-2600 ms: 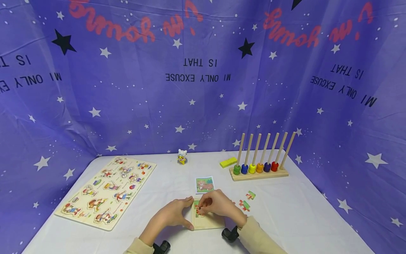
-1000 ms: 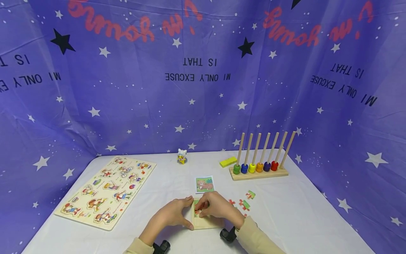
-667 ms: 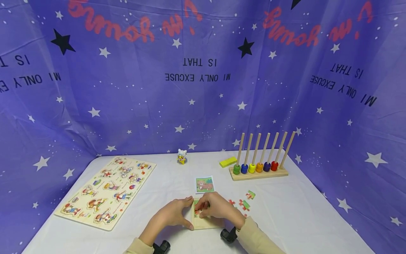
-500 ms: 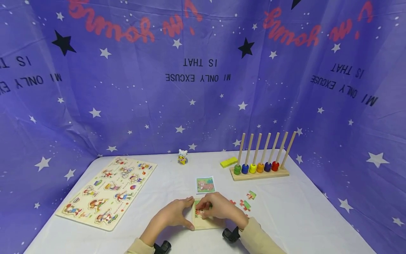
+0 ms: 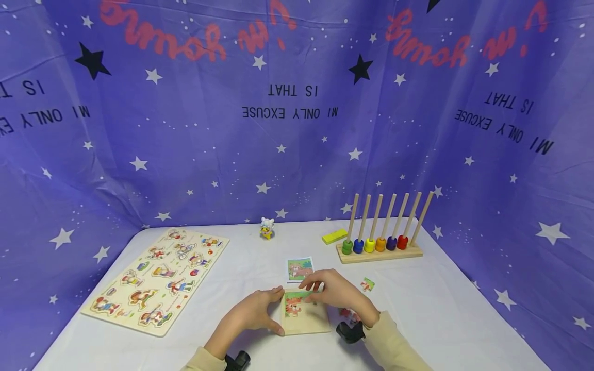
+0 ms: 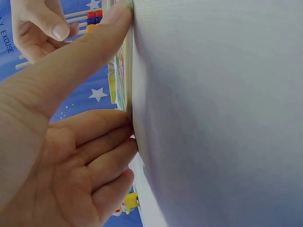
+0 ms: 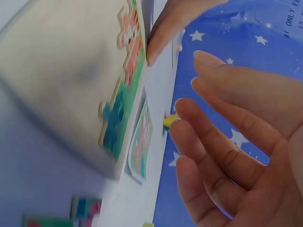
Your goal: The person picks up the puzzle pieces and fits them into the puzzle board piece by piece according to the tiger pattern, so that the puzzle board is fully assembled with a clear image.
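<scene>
In the head view my left hand [image 5: 257, 312] holds the small wooden puzzle tray [image 5: 306, 325] at its left side, thumb at the near corner and fingertips at the far one. Puzzle pieces showing a red-striped animal [image 5: 292, 308] lie inside the tray along its left and far sides. Over the tray's far right part hovers my right hand [image 5: 336, 291]; the right wrist view shows its fingers [image 7: 189, 137] apart from the thumb with nothing between them. Loose puzzle pieces [image 5: 367, 284] lie to the right, some partly hidden by the right wrist.
A picture card [image 5: 299, 269] lies just beyond the tray. Farther back stand a small toy figure [image 5: 266, 229], a yellow block [image 5: 334, 236] and a wooden peg rack with coloured rings [image 5: 379, 252]. A large figure puzzle board [image 5: 158, 278] lies at left.
My right hand has let go of the puzzle piece at the tray's left and lifted away to the right, uncovering the pieces there. My left hand has stayed on the tray.
</scene>
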